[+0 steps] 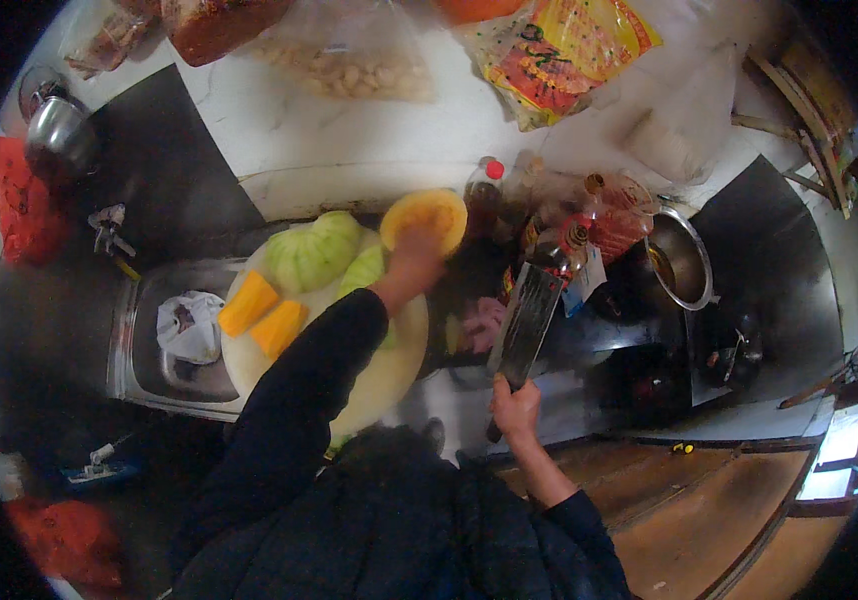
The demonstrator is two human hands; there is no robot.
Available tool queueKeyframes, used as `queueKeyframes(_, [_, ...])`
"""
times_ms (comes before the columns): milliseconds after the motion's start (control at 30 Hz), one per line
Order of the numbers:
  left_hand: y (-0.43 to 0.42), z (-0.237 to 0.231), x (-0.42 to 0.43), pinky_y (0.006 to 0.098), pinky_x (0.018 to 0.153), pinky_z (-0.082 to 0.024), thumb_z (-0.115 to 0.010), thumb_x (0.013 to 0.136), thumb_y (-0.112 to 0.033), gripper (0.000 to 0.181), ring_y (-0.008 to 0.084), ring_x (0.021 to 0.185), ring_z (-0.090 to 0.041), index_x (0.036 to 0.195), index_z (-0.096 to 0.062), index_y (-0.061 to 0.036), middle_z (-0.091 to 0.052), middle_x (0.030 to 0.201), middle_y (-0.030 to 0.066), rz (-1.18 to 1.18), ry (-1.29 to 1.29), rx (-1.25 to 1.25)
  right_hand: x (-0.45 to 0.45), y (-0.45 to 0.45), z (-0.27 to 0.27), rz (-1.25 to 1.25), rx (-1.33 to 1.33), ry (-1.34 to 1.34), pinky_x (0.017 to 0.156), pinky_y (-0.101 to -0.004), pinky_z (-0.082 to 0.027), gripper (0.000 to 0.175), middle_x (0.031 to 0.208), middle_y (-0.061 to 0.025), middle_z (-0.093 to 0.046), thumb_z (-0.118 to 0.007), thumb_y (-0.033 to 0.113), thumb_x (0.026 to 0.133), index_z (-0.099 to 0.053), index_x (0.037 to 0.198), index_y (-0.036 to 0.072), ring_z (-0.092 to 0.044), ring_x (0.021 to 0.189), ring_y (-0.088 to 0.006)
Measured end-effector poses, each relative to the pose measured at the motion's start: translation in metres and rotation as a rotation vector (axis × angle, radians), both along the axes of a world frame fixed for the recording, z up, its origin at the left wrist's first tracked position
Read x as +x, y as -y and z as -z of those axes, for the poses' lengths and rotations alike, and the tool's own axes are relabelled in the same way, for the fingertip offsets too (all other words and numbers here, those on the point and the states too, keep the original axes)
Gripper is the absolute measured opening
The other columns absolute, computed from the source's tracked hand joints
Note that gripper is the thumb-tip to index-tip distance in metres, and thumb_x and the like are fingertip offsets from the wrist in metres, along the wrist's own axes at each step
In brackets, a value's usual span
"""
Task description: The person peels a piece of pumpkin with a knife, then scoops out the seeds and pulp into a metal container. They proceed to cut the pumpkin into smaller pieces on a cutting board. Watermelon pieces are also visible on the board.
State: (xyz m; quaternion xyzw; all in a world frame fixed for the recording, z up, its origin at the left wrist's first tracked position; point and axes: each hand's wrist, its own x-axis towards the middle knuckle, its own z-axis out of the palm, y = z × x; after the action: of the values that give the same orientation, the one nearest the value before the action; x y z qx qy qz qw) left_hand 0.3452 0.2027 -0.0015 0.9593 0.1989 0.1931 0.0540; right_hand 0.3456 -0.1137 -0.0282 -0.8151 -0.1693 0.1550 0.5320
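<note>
My left hand (pixel 415 261) is blurred and overlaps the cut face of a round orange squash piece (pixel 444 214) at the far right rim of the board. Its fingertips are hard to make out, so whether it grips the piece or only touches it stays unclear. In my right hand (pixel 515 405) is the dark handle of a cleaver (pixel 530 315), blade pointing away from me, right of the round chopping board (pixel 391 375). On the board lie a pale green ribbed squash piece (pixel 313 251), a smaller green piece (pixel 360 271) partly behind my arm, and two orange wedges (pixel 249 304).
Left of the board is a steel sink (pixel 181 382) holding a white plastic bag (pixel 190 326). Bottles, including a red-capped one (pixel 485 191), crowd the back right near a metal bowl (pixel 680 259). Food bags (pixel 556 60) line the back.
</note>
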Motion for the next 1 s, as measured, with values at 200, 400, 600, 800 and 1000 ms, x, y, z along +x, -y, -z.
queueKeyframes(200, [-0.017, 0.022, 0.009, 0.0535, 0.098, -0.041, -0.075, 0.074, -0.035, 0.075, 0.0388, 0.114, -0.055, 0.138, -0.046, -0.008, -0.059, 0.123, 0.0209, 0.024, -0.074, -0.015, -0.015, 0.005, 0.001, -0.034, 0.002, 0.064, 0.05, -0.0309, -0.045, 0.017, 0.062, -0.0014, -0.056, -0.064, 0.016, 0.087, -0.061, 0.083, 0.0, -0.053, 0.052, -0.0104])
queueKeyframes(400, [-0.022, 0.008, 0.012, 0.0481, 0.089, -0.049, -0.071, 0.076, -0.03, 0.068, 0.0386, 0.106, -0.061, 0.134, -0.049, -0.002, -0.063, 0.114, 0.0226, 0.043, -0.145, -0.208, -0.021, 0.004, -0.009, -0.017, -0.013, 0.031, 0.051, -0.0318, -0.045, 0.018, 0.063, -0.0012, -0.057, -0.064, 0.016, 0.087, -0.06, 0.083, -0.001, -0.052, 0.056, -0.0096])
queueKeyframes(600, [-0.029, -0.039, 0.015, 0.0431, 0.083, -0.053, -0.072, 0.076, -0.035, 0.058, 0.0344, 0.095, -0.067, 0.124, -0.059, -0.0047, -0.069, 0.104, 0.0185, -0.083, 0.002, -0.524, -0.021, 0.006, -0.013, -0.069, -0.046, 0.014, 0.054, -0.0314, -0.044, 0.019, 0.064, -0.0015, -0.057, -0.063, 0.016, 0.087, -0.059, 0.081, -0.001, -0.049, 0.061, -0.0087])
queueKeyframes(800, [-0.043, -0.085, -0.02, 0.037, 0.081, -0.055, -0.078, 0.078, -0.024, 0.047, 0.021, 0.092, -0.068, 0.117, -0.063, -0.0007, -0.07, 0.104, 0.0102, 0.09, 0.242, -1.192, -0.012, 0.0, 0.006, -0.13, 0.025, 0.093, 0.051, -0.0309, -0.043, 0.018, 0.061, 0.0, -0.054, -0.062, 0.016, 0.088, -0.059, 0.078, 0.001, -0.049, 0.056, -0.0086])
queueKeyframes(1000, [-0.004, -0.12, -0.127, 0.0371, 0.085, -0.056, -0.082, 0.076, -0.017, 0.049, 0.0219, 0.096, -0.068, 0.117, -0.062, 0.0037, -0.069, 0.109, 0.0112, 0.096, 0.498, -1.396, -0.004, -0.02, 0.005, -0.245, 0.099, -0.132, 0.043, -0.031, -0.043, 0.016, 0.062, -0.0005, -0.054, -0.062, 0.015, 0.088, -0.057, 0.078, 0.004, -0.052, 0.046, -0.0116])
